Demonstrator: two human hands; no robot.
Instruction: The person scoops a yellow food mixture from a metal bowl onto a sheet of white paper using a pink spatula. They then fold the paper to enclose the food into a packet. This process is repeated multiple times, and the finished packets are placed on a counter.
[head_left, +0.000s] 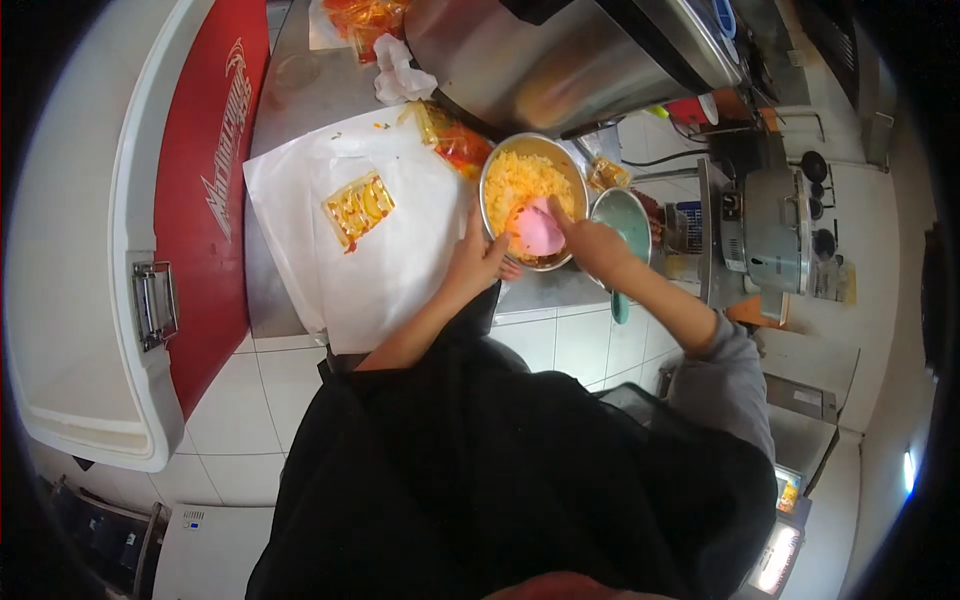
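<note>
A round metal bowl (582, 196) of yellow-orange rice (525, 176) stands at the edge of the metal worktop. My left hand (477, 255) steadies it at the near left side, with the thumb by the rim. Within the bowl, a pink rice paddle (541, 232) presses into the rice, smeared with orange-red sauce. My right hand (596, 247) grips this paddle from the right, index finger stretched along it; its handle is hidden. Darker bits show in the rice at the bowl's near side. Just right of the bowl sits a green-lined pan (622, 214) with a green handle (619, 307).
White paper (405, 277) covers the worktop (281, 139) at left, bearing a clear sauce-and-pickle packet (358, 210). Red food bags (457, 142) and crumpled tissue (401, 71) lie behind. A large steel container (510, 60) stands beyond the bowl; a red-and-white cooler box (199, 195) flanks the left.
</note>
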